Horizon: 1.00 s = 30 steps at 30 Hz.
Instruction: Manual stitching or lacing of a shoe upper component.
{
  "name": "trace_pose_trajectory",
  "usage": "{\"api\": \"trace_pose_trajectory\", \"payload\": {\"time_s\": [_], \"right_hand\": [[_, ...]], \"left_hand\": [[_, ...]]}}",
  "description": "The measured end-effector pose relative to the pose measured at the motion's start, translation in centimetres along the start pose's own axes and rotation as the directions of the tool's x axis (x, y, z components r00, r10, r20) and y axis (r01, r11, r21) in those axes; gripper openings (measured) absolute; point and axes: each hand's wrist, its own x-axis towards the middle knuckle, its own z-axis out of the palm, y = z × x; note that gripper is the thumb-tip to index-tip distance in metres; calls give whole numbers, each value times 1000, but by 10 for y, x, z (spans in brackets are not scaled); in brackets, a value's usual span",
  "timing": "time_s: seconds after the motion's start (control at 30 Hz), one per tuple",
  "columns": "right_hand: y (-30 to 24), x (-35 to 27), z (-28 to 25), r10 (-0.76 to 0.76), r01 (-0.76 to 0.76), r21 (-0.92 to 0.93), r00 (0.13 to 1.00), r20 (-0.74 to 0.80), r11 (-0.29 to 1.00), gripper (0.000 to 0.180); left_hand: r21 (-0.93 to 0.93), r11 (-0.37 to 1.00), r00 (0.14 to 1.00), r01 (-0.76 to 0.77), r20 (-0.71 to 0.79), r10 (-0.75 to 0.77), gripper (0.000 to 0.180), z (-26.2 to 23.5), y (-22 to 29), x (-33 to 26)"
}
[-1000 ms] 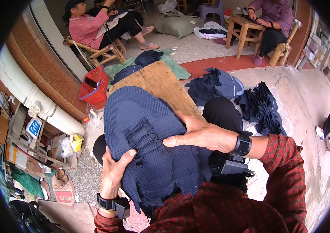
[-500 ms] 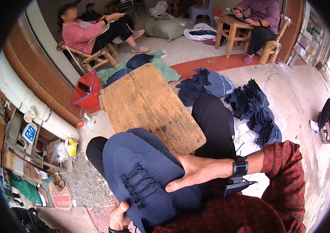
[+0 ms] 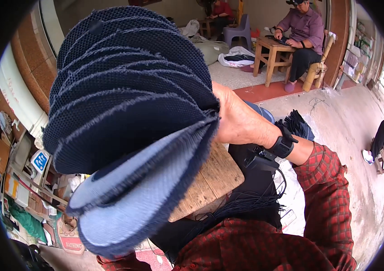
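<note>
A thick stack of navy mesh shoe uppers [image 3: 128, 86] is raised in front of me, filling the left and upper middle of the view. Its layers fan apart, and the lowest pieces show a pale blue lining [image 3: 124, 221]. My right hand [image 3: 237, 115] grips the stack at its right edge; the fingertips are behind the fabric. Only the red checked sleeve [image 3: 117, 262] of my left arm shows at the bottom, and the left hand itself is out of sight. Dark laces [image 3: 250, 203] hang in a bunch over my lap, beside the wooden tabletop [image 3: 207, 180].
More navy pieces [image 3: 296, 125] lie on the ground at right, by clear plastic sheeting [image 3: 291, 189]. Further off, a person [image 3: 298, 31] works at a small wooden table [image 3: 268, 45]. Cluttered shelving [image 3: 20, 176] and a white pipe [image 3: 20, 99] stand at left.
The shoe uppers have risen from my lap, tilted and fanned open, now covering much of the tabletop. My right hand moved up with them. My left hand has gone from sight.
</note>
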Motion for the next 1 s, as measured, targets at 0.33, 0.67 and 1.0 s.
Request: {"api": "trace_pose_trajectory", "payload": {"time_s": [0.33,0.67,1.0], "right_hand": [[110,-42,20,187,-199,106,976,113,974,89],[71,2,-3,351,-415,348,907,233,841,78],[167,-37,6,607,-709,284,702,372,646,98]], "left_hand": [[320,943,995,86,-75,-65,64,138,28,60],[-293,928,960,231,-85,-266,69,140,70,95],[-158,808,821,567,34,-570,59,163,54,102]]}}
